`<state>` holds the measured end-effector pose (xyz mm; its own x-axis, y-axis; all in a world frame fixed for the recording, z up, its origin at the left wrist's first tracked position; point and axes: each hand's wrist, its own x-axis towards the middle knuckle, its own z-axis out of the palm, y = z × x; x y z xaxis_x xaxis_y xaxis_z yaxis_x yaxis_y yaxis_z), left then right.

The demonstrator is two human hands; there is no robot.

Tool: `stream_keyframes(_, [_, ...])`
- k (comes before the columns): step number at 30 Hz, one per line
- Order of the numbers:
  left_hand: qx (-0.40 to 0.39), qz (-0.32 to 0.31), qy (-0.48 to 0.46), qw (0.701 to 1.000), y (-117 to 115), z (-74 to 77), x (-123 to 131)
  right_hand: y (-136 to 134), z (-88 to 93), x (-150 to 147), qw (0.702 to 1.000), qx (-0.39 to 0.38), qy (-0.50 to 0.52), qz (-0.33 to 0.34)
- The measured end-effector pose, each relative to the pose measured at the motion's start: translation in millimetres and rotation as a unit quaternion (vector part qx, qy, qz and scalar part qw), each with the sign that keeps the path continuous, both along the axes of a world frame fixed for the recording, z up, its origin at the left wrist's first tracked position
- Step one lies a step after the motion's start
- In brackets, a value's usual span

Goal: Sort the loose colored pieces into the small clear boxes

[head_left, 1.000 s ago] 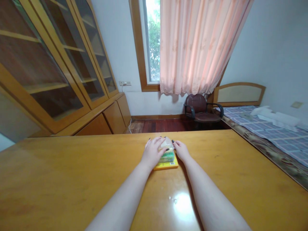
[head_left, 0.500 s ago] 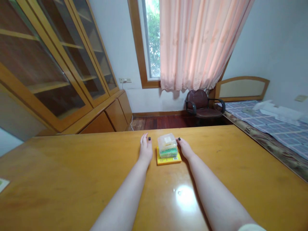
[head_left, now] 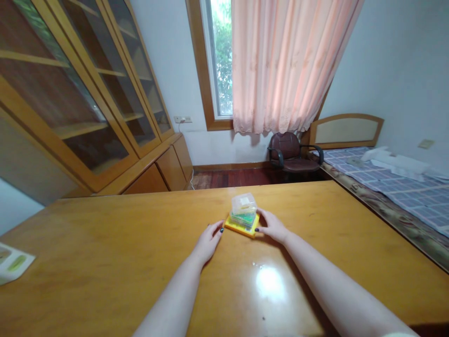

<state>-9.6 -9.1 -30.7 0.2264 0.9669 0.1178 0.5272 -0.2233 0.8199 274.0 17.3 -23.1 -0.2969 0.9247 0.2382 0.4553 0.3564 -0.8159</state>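
Note:
A small stack stands near the far edge of the wooden table (head_left: 115,252). At the bottom is a flat yellow box or book (head_left: 239,229), turned at an angle. On it sit a green layer in clear plastic (head_left: 243,218) and a clear plastic box (head_left: 243,204) with a pale label. My right hand (head_left: 275,228) grips the yellow piece's right end, thumb at the front corner and fingers behind. Close to its left corner is my left hand (head_left: 207,241), fingers apart and slightly curved; whether its fingertips touch the corner I cannot tell.
A white item with a green patch (head_left: 16,263) lies at the table's left edge. Beyond the table are a glass-door cabinet (head_left: 80,107), a dark red armchair (head_left: 289,152), a pink curtain (head_left: 287,65) and a bed (head_left: 396,180) with white foam-like pieces.
The stack has turned, its yellow base now slanting. My left hand has come back toward me; my right thumb has moved to the base's front right corner. The view has shifted slightly.

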Motion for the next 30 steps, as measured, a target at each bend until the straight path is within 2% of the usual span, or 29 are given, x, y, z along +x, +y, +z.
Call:
stream_keyframes(3, [0.016,-0.015,0.057,0.998,-4,3.9,6,-17,3.0,-6,0.995,0.019,-0.086,-0.037])
stream_keyframes(7, [0.026,-0.054,0.124,0.990,-9,13.6,13,-23,-1.7,-17,0.983,0.032,-0.137,-0.114])
stream_keyframes(14, [-0.014,-0.068,0.165,0.984,-12,19.0,13,-30,0.3,-19,0.976,0.068,-0.178,-0.106])
stream_keyframes(19, [0.036,-0.095,0.204,0.974,-13,17.8,15,-40,8.7,-17,0.965,0.065,-0.206,-0.150])
stream_keyframes(25, [0.043,-0.070,0.211,0.974,-13,12.6,14,-47,11.0,12,0.936,0.040,-0.261,-0.233])
stream_keyframes(30, [0.049,-0.061,0.193,0.978,-10,9.6,12,-47,6.6,48,0.889,-0.003,-0.293,-0.352])
